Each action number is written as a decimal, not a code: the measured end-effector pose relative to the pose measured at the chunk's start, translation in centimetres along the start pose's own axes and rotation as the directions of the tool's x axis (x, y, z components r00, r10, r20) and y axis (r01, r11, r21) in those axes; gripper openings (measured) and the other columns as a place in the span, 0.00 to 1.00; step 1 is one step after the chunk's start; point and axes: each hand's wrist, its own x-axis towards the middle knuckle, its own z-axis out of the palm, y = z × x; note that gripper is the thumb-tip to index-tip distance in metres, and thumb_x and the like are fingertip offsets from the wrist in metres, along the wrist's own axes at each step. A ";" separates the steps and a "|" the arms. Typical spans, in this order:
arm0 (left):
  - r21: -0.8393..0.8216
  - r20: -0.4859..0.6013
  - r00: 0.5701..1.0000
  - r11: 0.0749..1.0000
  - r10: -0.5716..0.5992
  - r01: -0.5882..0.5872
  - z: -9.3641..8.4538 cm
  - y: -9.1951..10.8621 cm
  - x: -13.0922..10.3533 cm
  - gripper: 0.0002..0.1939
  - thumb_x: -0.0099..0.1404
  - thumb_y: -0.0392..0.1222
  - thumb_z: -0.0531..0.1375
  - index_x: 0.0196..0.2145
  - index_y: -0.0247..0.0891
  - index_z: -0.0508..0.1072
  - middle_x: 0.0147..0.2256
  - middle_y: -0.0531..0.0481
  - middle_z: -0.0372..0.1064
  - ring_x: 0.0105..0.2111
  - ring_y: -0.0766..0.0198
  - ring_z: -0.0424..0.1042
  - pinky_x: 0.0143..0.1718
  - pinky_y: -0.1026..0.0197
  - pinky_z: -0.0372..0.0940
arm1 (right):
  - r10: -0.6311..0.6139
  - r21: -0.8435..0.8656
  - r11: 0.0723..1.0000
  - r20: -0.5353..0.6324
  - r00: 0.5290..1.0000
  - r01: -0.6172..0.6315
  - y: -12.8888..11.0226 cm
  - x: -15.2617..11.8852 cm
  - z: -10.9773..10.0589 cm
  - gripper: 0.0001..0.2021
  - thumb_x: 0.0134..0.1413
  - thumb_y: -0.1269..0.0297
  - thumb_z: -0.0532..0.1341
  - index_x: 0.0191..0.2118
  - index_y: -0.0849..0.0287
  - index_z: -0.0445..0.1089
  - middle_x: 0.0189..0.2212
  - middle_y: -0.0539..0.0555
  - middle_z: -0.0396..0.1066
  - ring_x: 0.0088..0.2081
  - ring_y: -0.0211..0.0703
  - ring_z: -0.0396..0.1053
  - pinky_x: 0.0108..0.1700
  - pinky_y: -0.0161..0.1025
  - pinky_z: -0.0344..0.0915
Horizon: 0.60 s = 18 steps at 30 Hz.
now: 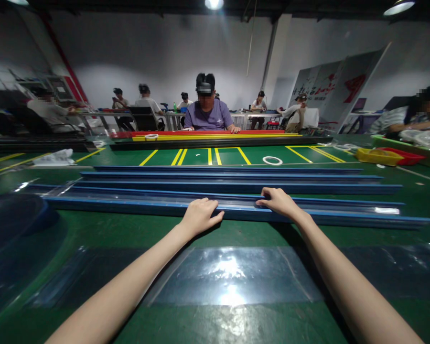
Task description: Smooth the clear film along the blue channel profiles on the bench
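A long blue plastic channel (146, 206), with raised rims and a clear shiny middle, lies crosswise in front of me. My left hand (200, 215) is on its near rim, fingers over the inside and thumb along the outer side. Farther right, my right hand (280, 201) has its curled finger and thumb about the far rim. Just behind lie more blue channels (236, 186), parallel to this one. Between my forearms and the channel, a clear plastic strip (232, 274) is spread flat on the green table (129, 231).
At left is a large dark blue coil (14, 215). Beyond the channels lie a white tape ring (272, 161), yellow floor-like table lines and black, yellow and red strips (215, 138). A person in purple (209, 114) sits opposite. A yellow tray (378, 156) stands right.
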 end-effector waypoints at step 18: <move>-0.024 -0.132 0.991 0.999 0.029 -0.033 0.5 0.0 -0.6 0.15 0.64 0.49 0.47 0.33 0.36 0.66 0.29 0.50 0.68 0.29 0.64 0.65 0.30 0.61 0.53 | 0.006 -0.005 1.000 0.005 1.000 -0.006 -0.3 -0.2 -0.3 0.11 0.46 0.54 0.57 0.30 0.57 0.66 0.32 0.55 0.70 0.36 0.44 0.66 0.29 0.32 0.55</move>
